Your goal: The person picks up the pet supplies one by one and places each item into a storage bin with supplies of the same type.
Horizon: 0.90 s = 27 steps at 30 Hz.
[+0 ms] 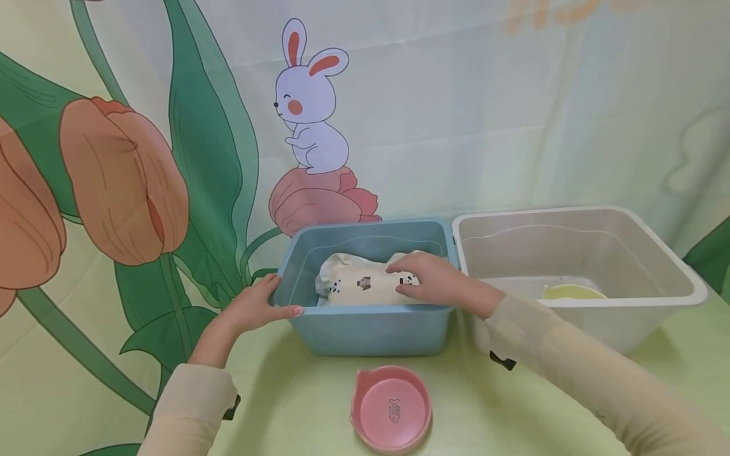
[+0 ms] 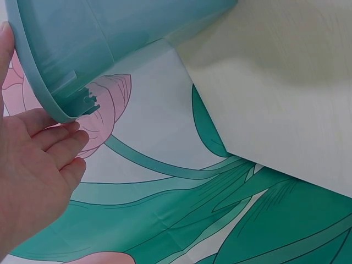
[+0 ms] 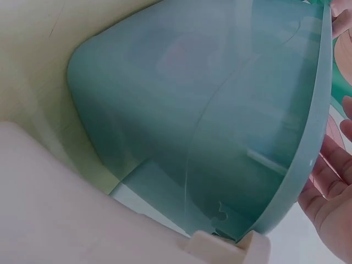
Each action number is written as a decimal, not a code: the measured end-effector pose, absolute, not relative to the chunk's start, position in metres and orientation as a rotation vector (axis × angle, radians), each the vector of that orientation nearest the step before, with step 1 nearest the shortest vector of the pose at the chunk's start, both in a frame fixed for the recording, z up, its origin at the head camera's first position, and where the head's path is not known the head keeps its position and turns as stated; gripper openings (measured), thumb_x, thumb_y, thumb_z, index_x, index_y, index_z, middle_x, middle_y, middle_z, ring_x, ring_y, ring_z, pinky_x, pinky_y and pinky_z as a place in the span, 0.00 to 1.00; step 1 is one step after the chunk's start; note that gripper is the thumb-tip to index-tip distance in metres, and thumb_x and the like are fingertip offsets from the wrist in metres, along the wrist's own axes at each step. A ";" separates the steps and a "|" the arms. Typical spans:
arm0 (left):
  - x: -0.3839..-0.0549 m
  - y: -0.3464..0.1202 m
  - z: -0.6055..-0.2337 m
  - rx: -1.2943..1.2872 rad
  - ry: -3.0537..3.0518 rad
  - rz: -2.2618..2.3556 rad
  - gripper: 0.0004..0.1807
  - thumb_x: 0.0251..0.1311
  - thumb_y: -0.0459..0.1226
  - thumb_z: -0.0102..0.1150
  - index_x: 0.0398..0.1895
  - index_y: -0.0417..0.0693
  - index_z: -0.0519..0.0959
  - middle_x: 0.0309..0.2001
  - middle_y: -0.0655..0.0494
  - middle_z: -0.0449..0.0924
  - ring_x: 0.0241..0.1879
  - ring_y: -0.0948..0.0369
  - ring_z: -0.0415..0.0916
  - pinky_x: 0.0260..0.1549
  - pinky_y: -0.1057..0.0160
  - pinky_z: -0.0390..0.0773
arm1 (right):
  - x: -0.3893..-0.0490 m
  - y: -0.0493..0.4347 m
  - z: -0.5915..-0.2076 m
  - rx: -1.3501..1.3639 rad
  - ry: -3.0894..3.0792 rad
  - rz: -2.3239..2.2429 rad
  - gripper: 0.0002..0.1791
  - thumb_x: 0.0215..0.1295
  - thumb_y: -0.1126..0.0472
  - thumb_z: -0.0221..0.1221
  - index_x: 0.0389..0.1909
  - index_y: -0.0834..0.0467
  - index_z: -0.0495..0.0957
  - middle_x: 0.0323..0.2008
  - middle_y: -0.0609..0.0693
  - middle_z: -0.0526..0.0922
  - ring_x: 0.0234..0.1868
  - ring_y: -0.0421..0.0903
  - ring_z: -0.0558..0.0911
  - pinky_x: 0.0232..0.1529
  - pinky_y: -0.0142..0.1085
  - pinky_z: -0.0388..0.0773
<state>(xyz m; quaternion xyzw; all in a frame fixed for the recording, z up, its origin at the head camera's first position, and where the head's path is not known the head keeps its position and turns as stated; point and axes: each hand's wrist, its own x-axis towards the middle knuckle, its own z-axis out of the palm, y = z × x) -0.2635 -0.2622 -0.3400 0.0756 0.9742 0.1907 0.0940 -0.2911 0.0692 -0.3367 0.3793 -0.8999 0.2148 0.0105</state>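
A blue plastic bin (image 1: 373, 332) stands on the table. My left hand (image 1: 251, 307) grips its front left corner, the thumb at the front rim and the fingers at the left side. In the left wrist view, the fingers of the left hand (image 2: 47, 148) touch the underside of the rim. Inside the bin lies a cream cloth item (image 1: 365, 291) with a ruffled edge and small printed animals; whether it is a pillow or a garment, I cannot tell. My right hand (image 1: 430, 278) is over its right part, fingers and thumb apart. The right wrist view hides the cloth behind the bin wall.
Right beside the blue bin stands a larger off-white bin (image 1: 576, 253) with a yellow item (image 1: 573, 291) inside. On the light green table (image 1: 274, 392), in front of the blue bin, sits a pink cat-shaped dish (image 1: 393, 405). A printed curtain (image 1: 433, 126) hangs behind.
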 end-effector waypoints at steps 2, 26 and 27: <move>-0.264 -0.262 -0.340 0.225 2.891 0.562 0.55 0.46 0.63 0.54 0.67 0.36 0.47 0.67 0.35 0.45 0.63 0.38 0.50 0.54 0.39 0.58 | -0.289 0.070 -0.336 1.194 -2.793 0.680 0.20 0.59 0.57 0.56 0.53 0.57 0.73 0.52 0.51 0.76 0.56 0.49 0.71 0.56 0.45 0.67; -0.264 -0.263 -0.342 0.246 2.905 0.568 0.54 0.46 0.62 0.54 0.67 0.36 0.48 0.66 0.36 0.47 0.62 0.38 0.51 0.54 0.39 0.59 | -0.272 0.076 -0.338 1.297 -2.582 0.768 0.16 0.54 0.64 0.59 0.45 0.61 0.77 0.39 0.51 0.81 0.38 0.46 0.78 0.34 0.31 0.75; -0.264 -0.263 -0.342 0.246 2.905 0.567 0.54 0.46 0.62 0.54 0.67 0.36 0.48 0.66 0.36 0.47 0.62 0.38 0.51 0.54 0.39 0.59 | -0.271 0.076 -0.338 1.300 -2.575 0.774 0.15 0.54 0.64 0.59 0.45 0.61 0.77 0.38 0.51 0.81 0.37 0.46 0.77 0.34 0.30 0.75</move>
